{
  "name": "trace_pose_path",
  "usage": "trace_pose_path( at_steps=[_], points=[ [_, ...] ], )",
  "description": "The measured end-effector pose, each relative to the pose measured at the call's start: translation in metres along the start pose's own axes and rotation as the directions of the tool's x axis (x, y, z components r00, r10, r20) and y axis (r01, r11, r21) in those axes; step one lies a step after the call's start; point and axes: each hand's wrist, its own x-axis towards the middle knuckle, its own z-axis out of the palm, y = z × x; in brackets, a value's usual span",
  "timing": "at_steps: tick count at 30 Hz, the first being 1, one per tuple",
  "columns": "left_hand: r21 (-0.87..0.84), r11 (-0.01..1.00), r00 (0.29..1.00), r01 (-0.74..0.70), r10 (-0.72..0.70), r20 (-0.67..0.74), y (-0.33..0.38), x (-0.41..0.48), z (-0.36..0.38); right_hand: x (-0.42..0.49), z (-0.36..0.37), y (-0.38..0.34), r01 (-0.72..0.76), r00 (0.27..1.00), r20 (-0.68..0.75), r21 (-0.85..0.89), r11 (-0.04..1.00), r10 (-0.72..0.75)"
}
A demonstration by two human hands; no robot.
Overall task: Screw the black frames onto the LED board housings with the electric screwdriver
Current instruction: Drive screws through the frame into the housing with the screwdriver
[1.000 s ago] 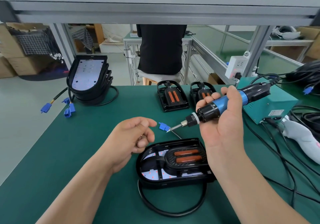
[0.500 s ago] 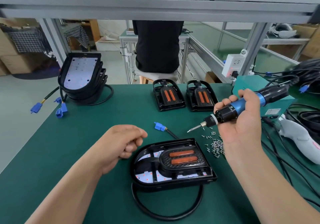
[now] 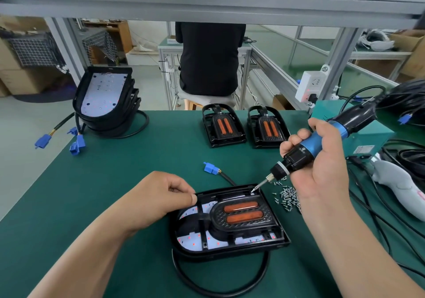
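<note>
Head view: the right hand is clenched round the electric screwdriver, its bit at the 1 o'clock corner of the black frame, which sits on its housing at near centre, evidently for driving a screw. The left hand, fingers curled, braces the 10 o'clock corner; whether it pinches cannot be told. Loose screws lie at 3 o'clock on the green mat. A seated person is beyond.

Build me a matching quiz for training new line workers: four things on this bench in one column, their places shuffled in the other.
1 screwdriver
2 loose screws
3 stack of housings
4 blue plug

A far left of the bench
B gripped in the right hand
C just right of the near housing
D just beyond the near housing

Pairs: 1-B, 2-C, 3-A, 4-D.
</note>
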Motion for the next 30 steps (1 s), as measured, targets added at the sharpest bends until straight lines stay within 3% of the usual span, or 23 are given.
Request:
trace_pose_path(
  at_steps=[12,30],
  points=[
    [-0.019,1.000,1.000,-0.009,0.009,0.006,0.002,0.001,0.001,-0.006,0.006,-0.005,0.024,0.995,0.097,-0.015,1.000,-0.023],
    [0.012,0.998,0.998,-0.061,0.061,-0.001,0.001,-0.001,0.001,-0.021,0.019,-0.003,0.183,0.956,0.263,-0.186,0.965,-0.131]
  ],
)
